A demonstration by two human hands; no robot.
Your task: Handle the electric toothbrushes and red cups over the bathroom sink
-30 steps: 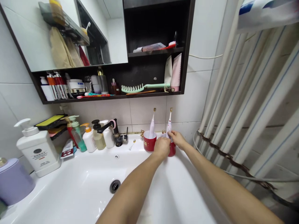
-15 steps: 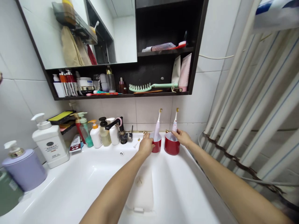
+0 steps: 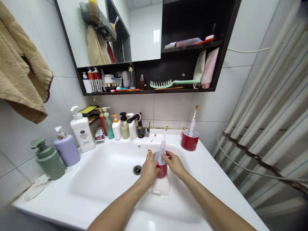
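My left hand (image 3: 149, 168) is wrapped round a red cup (image 3: 162, 169) held over the white sink basin (image 3: 108, 173). A pink electric toothbrush (image 3: 162, 147) stands tilted in that cup. My right hand (image 3: 175, 164) touches the cup's right side, its fingers pinched near the toothbrush's base. A second red cup (image 3: 190, 141) with a white electric toothbrush (image 3: 192, 121) stands on the sink's back right corner.
A black tap (image 3: 139, 125) and several pump bottles (image 3: 120, 126) line the back of the sink. Bigger dispensers (image 3: 64, 147) stand at left, under a tan towel (image 3: 21, 64). A dark shelf (image 3: 149, 86) holds a green comb (image 3: 166, 84). A striped curtain (image 3: 271, 106) hangs at right.
My left hand has lifted the left cup with its toothbrush off the ledge and brought it toward me over the basin. My right hand left the other cup and joined it.
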